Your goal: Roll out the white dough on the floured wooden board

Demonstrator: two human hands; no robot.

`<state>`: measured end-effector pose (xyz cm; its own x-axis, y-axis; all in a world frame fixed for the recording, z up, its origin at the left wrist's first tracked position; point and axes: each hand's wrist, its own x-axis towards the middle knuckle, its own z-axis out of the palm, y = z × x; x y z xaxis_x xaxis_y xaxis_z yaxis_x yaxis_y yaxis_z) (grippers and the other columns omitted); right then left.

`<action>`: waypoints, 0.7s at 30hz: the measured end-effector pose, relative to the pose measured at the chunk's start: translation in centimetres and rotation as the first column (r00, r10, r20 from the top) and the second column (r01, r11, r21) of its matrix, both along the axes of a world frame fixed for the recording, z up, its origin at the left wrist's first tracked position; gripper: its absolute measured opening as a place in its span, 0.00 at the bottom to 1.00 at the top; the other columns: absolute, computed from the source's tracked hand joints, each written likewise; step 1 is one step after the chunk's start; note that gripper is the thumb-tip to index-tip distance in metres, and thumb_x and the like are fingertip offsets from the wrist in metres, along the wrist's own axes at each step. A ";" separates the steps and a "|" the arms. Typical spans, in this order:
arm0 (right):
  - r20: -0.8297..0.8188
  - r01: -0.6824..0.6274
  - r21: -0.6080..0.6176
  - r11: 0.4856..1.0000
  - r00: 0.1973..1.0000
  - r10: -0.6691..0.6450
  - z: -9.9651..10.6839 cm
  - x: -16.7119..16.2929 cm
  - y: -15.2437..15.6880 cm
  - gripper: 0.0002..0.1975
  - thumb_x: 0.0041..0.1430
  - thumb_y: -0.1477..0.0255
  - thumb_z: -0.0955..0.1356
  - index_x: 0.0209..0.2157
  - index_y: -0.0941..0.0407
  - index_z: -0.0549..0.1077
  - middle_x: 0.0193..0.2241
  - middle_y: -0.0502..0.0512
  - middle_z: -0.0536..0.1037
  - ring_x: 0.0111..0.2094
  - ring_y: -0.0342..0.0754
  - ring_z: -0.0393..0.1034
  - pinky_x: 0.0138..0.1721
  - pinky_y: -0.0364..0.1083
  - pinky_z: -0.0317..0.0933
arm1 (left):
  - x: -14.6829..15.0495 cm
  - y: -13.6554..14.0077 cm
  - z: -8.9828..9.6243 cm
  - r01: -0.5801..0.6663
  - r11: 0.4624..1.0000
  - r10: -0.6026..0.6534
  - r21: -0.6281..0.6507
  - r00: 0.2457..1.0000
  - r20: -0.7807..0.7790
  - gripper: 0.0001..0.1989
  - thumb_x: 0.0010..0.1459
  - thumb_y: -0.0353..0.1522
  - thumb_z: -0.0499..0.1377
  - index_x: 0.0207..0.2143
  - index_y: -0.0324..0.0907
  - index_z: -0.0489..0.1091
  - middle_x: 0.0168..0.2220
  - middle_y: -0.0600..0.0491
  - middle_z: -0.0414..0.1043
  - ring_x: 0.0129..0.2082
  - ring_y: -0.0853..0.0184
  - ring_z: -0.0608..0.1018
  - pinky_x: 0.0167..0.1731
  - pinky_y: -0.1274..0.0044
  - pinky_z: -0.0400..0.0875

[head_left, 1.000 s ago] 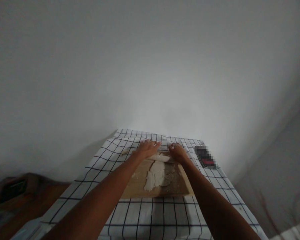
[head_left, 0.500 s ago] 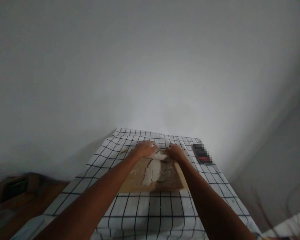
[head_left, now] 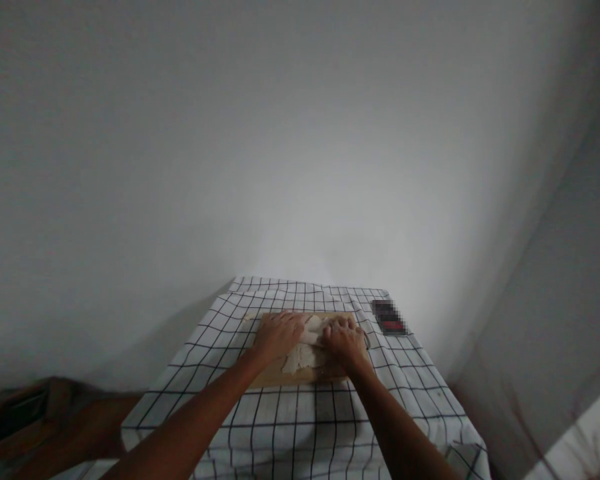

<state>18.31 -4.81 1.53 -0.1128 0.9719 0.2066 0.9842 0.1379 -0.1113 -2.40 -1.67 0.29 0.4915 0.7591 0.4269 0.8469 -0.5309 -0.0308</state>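
A flattened, ragged sheet of pale dough (head_left: 300, 361) lies on a wooden board (head_left: 280, 381). Across it runs a pale rolling pin (head_left: 310, 339), its middle showing between my hands. My left hand (head_left: 281, 333) presses down over the pin's left part, fingers pointing away from me. Over the right part my right hand (head_left: 343, 335) is curled, knuckles up. Both palms and the pin's ends are hidden. More dough shows beyond the pin, near the board's far side.
A white cloth with black grid lines (head_left: 260, 433) covers the table. A blurred-out dark, flat object (head_left: 390, 317) lies to the right of the board. A small pale piece (head_left: 251, 316) sits left of it. The wall (head_left: 300, 167) rises behind the table.
Both hands have drawn the rolling pin back toward me, from the board's far edge to the middle of the dough. The view has shifted slightly.
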 end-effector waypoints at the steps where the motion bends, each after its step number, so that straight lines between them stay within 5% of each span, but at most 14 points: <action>1: -0.015 0.020 0.053 0.998 1.000 -0.019 -0.3 -0.1 -0.7 0.21 0.72 0.65 0.56 0.54 0.56 0.74 0.58 0.70 0.71 0.62 0.65 0.60 0.56 0.65 0.55 | -0.1 -0.4 -0.4 0.002 0.999 -0.003 0.036 1.000 0.019 0.20 0.69 0.33 0.47 0.56 0.46 0.73 0.57 0.48 0.76 0.58 0.58 0.74 0.62 0.62 0.64; 12: -0.130 0.028 0.225 0.974 0.992 0.001 -4.3 -0.5 -5.8 0.27 0.75 0.60 0.53 0.65 0.56 0.66 0.66 0.62 0.64 0.68 0.59 0.55 0.68 0.65 0.38 | -2.0 -4.9 -4.1 0.121 0.945 -0.148 0.303 0.987 0.065 0.22 0.72 0.35 0.45 0.62 0.46 0.67 0.62 0.47 0.69 0.65 0.56 0.66 0.64 0.58 0.63; 21: -0.117 -0.016 0.187 0.982 0.992 0.038 -2.9 0.1 -3.4 0.22 0.75 0.61 0.54 0.55 0.50 0.73 0.63 0.58 0.69 0.66 0.58 0.58 0.66 0.67 0.40 | -0.3 -4.2 -2.3 -0.082 0.993 0.072 0.084 0.989 0.126 0.21 0.72 0.41 0.46 0.58 0.51 0.72 0.61 0.51 0.72 0.63 0.55 0.69 0.65 0.53 0.54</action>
